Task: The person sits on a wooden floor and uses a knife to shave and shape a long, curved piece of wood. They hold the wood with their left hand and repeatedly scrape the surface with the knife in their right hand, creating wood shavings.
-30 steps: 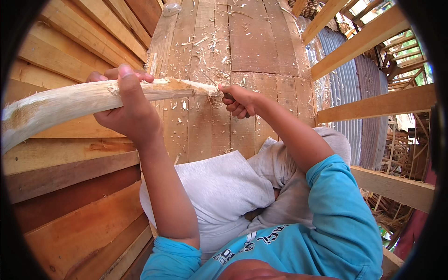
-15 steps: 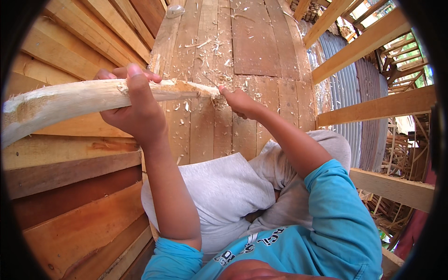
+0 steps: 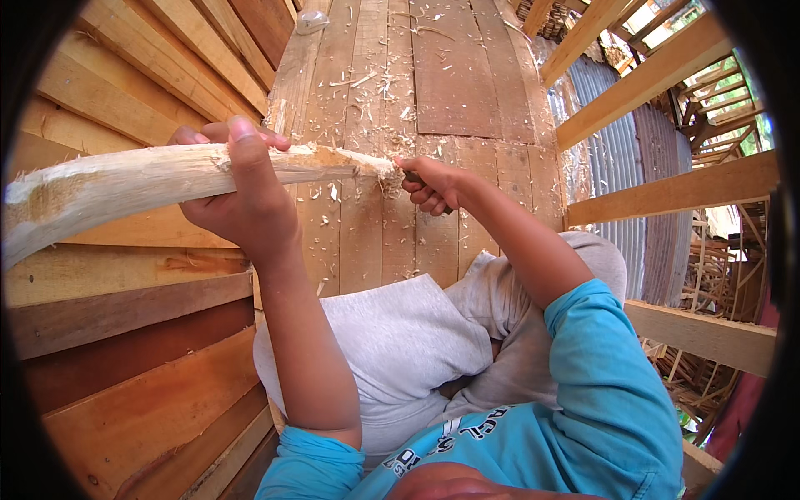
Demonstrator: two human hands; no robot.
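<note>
A long, pale, peeled wooden pole (image 3: 125,179), slightly curved, crosses from the left edge to the middle, with its right end narrowed and rough. My left hand (image 3: 250,175) is wrapped round it, thumb on top. At the narrowed end, my right hand (image 3: 433,185) is closed round the dark handle of a knife (image 3: 412,177). The blade cannot be made out now; it is hidden at the pole's tip. Curls and frayed fibres hang from that tip.
I sit on a plank floor (image 3: 358,242) strewn with wood shavings (image 3: 367,79). Stacked boards form a wall (image 3: 142,367) close on my left. On the right run wooden rails (image 3: 675,196), with corrugated metal sheets (image 3: 617,108) beyond. A small clear object (image 3: 312,22) lies at the far end.
My right hand has turned, so the dark knife handle now shows and the thin blade seen before no longer does. The pole and my left hand have barely moved.
</note>
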